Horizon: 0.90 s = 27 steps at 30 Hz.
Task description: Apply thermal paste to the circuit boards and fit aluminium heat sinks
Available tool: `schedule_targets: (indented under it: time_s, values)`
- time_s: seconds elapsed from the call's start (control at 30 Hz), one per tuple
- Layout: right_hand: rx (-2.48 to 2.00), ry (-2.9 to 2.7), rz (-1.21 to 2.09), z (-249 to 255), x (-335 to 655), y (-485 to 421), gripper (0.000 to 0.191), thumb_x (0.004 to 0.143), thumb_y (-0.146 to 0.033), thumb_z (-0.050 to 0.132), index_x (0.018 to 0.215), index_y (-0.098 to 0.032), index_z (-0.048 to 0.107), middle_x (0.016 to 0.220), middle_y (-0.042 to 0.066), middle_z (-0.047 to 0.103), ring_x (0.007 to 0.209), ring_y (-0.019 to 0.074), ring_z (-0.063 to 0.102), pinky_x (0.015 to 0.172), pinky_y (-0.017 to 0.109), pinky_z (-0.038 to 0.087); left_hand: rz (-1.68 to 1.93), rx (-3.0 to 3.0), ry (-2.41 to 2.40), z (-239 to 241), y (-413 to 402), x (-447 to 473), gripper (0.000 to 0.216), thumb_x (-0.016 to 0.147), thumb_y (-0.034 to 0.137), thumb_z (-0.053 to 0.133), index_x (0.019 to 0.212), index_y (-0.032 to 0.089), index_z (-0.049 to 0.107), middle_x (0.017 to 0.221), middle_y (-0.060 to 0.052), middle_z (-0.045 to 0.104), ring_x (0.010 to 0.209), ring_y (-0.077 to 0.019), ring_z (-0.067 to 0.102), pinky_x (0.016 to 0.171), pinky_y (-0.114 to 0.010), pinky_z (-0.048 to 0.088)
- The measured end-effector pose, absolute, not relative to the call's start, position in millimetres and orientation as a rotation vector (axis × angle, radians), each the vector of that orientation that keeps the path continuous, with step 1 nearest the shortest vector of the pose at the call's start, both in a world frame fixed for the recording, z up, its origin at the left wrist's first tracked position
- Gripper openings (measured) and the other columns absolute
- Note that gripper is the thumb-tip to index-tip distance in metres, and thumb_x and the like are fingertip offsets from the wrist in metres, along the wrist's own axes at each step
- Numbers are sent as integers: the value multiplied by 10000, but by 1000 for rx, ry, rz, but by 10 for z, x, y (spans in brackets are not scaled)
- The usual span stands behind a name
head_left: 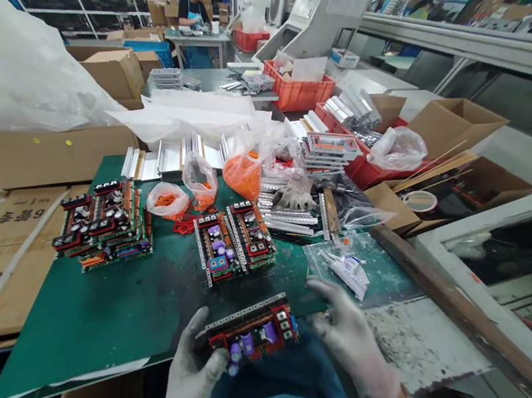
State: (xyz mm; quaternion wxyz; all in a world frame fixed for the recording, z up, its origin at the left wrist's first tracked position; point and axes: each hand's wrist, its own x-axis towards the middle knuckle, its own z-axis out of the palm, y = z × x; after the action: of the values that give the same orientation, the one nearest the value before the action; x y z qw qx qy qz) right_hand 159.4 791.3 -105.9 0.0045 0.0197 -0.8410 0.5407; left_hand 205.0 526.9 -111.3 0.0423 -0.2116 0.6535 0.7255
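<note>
My gloved left hand (196, 365) grips the left end of a circuit board (255, 335), thumb in front and fingers behind. The board carries purple capacitors, red-edged parts and a long metal strip along its top edge; it is tilted toward me at the table's front edge. My gloved right hand (344, 328) is apart from the board's right end, thumb and fingers spread, with nothing visible in it. Just beyond stand two stacks of similar boards (235, 241) side by side. A crumpled white tube (351, 273) lies near my right fingers.
More boards are piled (103, 225) at the table's left. Bags of orange parts (241, 172), metal strips (289, 215) and a grey glove (293, 198) lie farther back. A wooden bar (440, 279) and cartons (456, 122) border the right. A co-worker (193, 9) stands at a far table.
</note>
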Motion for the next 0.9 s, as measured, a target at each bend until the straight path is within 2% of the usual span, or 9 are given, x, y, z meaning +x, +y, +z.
schedule_targets:
  time_s: [0.1, 0.23, 0.4, 0.53, 0.6, 0.67, 0.73, 0.83, 0.9]
  values:
    - [-125, -2655, 1058, -1002, 1515, 8349, 443, 871, -551, 533, 1134, -216, 656, 1168, 108, 567, 1125, 283, 520, 980, 440, 412, 2261, -749, 1957, -1179, 5227, 2052, 783, 620, 646, 774, 1203, 184, 530, 1072, -109, 664, 968, -278, 644, 765, -348, 585]
    - [-203, -2885, 792, -1054, 1452, 8758, 437, 871, -542, 492, 1122, -219, 645, 1079, 90, 572, 956, 252, 600, 808, 372, 486, 2175, -656, 2080, -1282, 5200, 2086, 620, 641, 639, 751, 1023, 164, 640, 1052, -110, 669, 953, -284, 647, 785, -349, 579]
    - [-69, -3070, 383, -1112, 1411, 8755, 341, 847, -424, 576, 1101, -199, 616, 910, 64, 614, 768, 225, 624, 634, 305, 456, 1799, -182, 2400, -1315, 5122, 2144, 531, 702, 450, 726, 1163, 206, 629, 1153, -84, 657, 1036, -286, 640, 875, -355, 556]
    - [-8, -3080, 40, -1127, 1350, 8702, 274, 899, -297, 480, 1103, -174, 615, 831, 66, 640, 645, 210, 614, 552, 293, 403, 1217, 421, 2963, -1306, 5057, 2138, 287, 871, 397, 581, 1123, 265, 624, 903, 2, 714, 715, -181, 694, 597, -223, 551]
    - [27, -3033, 32, -1151, 1325, 8729, 304, 904, -273, 429, 1117, -150, 606, 856, 92, 655, 695, 226, 624, 586, 306, 423, 923, 770, 3168, -1298, 5092, 2123, 277, 950, 441, 463, 1062, 239, 615, 708, 21, 675, 539, -157, 637, 461, -226, 468]
    - [74, -2993, 148, -1166, 1321, 8772, 326, 902, -312, 415, 1096, -137, 609, 904, 118, 663, 783, 248, 631, 653, 326, 452, 733, 989, 3272, -1294, 5172, 2109, 342, 988, 453, 364, 964, 209, 602, 593, 24, 604, 459, -151, 570, 414, -254, 394]
    - [49, -2963, 335, -1142, 1346, 8793, 356, 900, -394, 417, 1075, -155, 613, 971, 124, 665, 856, 260, 631, 712, 345, 468, 682, 1059, 3316, -1304, 5264, 2096, 321, 975, 452, 409, 892, 197, 585, 593, 14, 590, 464, -151, 547, 428, -270, 372]
    - [-205, -2827, 660, -1019, 1424, 8717, 437, 875, -535, 427, 1069, -185, 602, 1031, 118, 662, 921, 279, 629, 762, 372, 480, 787, 1058, 3361, -1349, 5353, 2075, 303, 864, 489, 604, 957, 201, 591, 789, -33, 671, 697, -195, 642, 667, -316, 493]
    - [-434, -2688, 870, -921, 1476, 8581, 497, 841, -600, 452, 1072, -181, 586, 974, 123, 668, 894, 292, 634, 752, 389, 488, 842, 1005, 3395, -1391, 5372, 2063, 535, 771, 590, 652, 1119, 192, 570, 1015, -98, 679, 967, -274, 640, 914, -424, 468]
